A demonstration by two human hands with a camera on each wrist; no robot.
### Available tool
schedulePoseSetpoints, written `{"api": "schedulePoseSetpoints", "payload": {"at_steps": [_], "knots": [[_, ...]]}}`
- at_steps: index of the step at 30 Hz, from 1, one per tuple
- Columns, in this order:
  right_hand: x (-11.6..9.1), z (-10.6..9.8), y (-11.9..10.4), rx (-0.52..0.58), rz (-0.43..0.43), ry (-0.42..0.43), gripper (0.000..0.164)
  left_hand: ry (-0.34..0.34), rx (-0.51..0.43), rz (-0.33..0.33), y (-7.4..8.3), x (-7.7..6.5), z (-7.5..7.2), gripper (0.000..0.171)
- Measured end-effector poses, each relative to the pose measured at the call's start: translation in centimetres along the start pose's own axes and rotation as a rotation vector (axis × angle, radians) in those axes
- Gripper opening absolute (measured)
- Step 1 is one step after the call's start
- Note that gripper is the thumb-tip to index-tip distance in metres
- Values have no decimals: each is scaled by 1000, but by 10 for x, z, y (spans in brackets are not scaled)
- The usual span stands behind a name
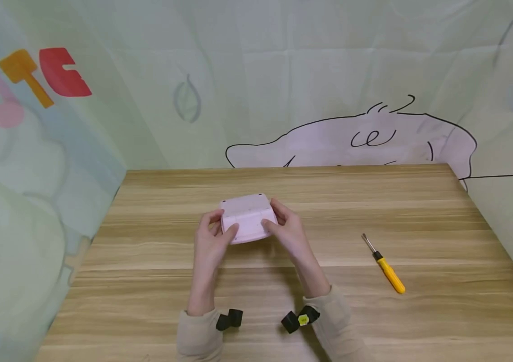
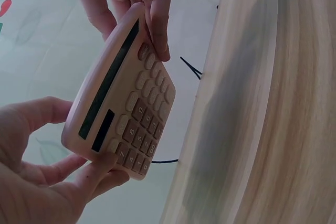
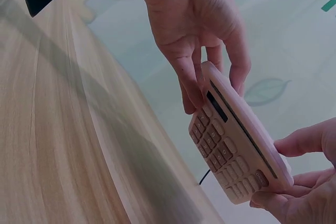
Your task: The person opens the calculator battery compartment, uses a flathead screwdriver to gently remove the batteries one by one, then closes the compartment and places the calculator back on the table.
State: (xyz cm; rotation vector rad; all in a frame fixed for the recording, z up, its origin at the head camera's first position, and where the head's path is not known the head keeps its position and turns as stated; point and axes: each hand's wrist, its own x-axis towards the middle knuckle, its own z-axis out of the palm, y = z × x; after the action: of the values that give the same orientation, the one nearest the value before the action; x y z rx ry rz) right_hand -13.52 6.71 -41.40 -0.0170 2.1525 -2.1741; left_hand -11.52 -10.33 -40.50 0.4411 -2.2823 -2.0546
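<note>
A pink calculator is held up over the wooden table, its plain back facing the head camera. My left hand grips its left end, thumb on the back and fingers curled to the key side. At the other end my right hand holds it the same way, thumb pressed on the back. Both wrist views show the key side: brown and pale keys and a dark display strip on the calculator. In the right wrist view the left hand and right hand pinch opposite ends of it.
A screwdriver with a yellow handle lies on the wooden table, right of the hands, its metal tip pointing away. Behind the table's far edge hangs a printed cloth backdrop. Black wrist cameras sit at both beige sleeves.
</note>
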Motion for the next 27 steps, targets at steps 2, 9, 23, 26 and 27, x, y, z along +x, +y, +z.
{"api": "schedulePoseSetpoints", "payload": {"at_steps": [2,9,23,26,27], "knots": [[0,1,1,-7,9,2,61,2,7,-2,-1,1,-1,51],[3,5,4,-38,27,6,59,6,39,-12,-4,2,-4,46],[6,7,11,-67,75,26,58,-14,127,8,-12,7,-4,45],[6,8,12,-96,72,31,58,-19,150,-6,-13,8,-4,44],[6,8,12,-106,69,32,57,-22,157,-12,-13,8,-4,44]]}}
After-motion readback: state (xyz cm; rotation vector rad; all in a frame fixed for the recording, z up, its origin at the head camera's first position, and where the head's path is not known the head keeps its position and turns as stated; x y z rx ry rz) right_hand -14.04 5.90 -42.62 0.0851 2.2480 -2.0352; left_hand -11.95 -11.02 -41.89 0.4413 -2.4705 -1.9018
